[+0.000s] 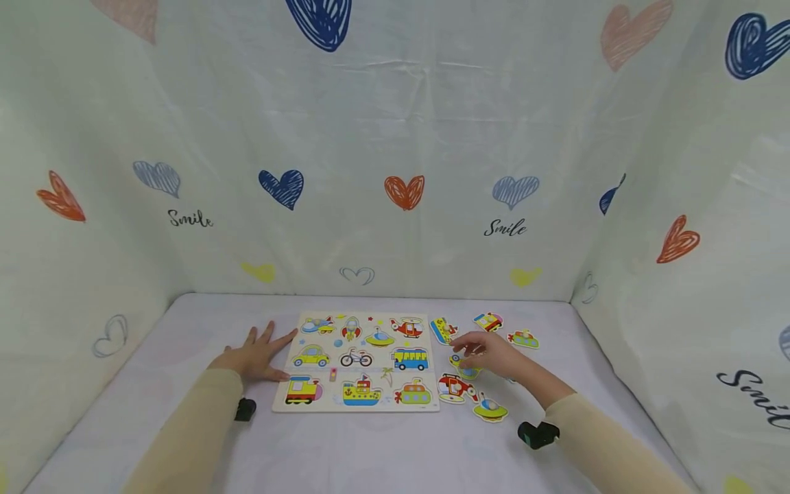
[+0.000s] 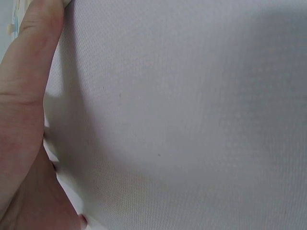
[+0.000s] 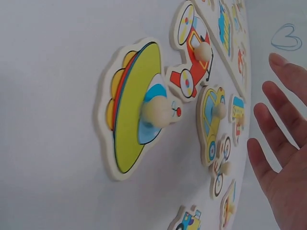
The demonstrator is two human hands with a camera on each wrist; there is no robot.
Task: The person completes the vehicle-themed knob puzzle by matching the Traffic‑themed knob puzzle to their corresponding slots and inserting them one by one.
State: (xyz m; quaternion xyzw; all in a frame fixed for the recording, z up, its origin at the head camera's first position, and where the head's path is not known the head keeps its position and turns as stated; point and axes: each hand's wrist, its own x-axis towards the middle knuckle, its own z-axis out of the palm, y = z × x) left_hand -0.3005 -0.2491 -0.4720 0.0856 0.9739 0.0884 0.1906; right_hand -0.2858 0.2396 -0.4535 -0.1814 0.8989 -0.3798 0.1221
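A wooden picture puzzle board (image 1: 327,406) with printed vehicles lies flat on the table. At its left edge rests my left hand (image 1: 254,357), fingers spread, thumb and fingertips on the board's rim. My right hand (image 1: 494,353) hovers over loose knobbed pieces on the right, its fingers gently bent and holding nothing. Below its fingers is a yellow car piece (image 3: 208,120), partly hidden in the head view. A ship piece (image 1: 441,331) lies just past the fingertips. Nearer me are a red helicopter piece (image 1: 455,388) and a flying saucer piece (image 3: 129,110) with a round knob.
Farther back lie a train piece (image 1: 488,322) and a submarine piece (image 1: 523,338). The right wrist view also has a bicycle piece (image 3: 219,179). A white cloth (image 1: 345,453) covers the table, and a curtain with hearts (image 1: 432,240) surrounds it.
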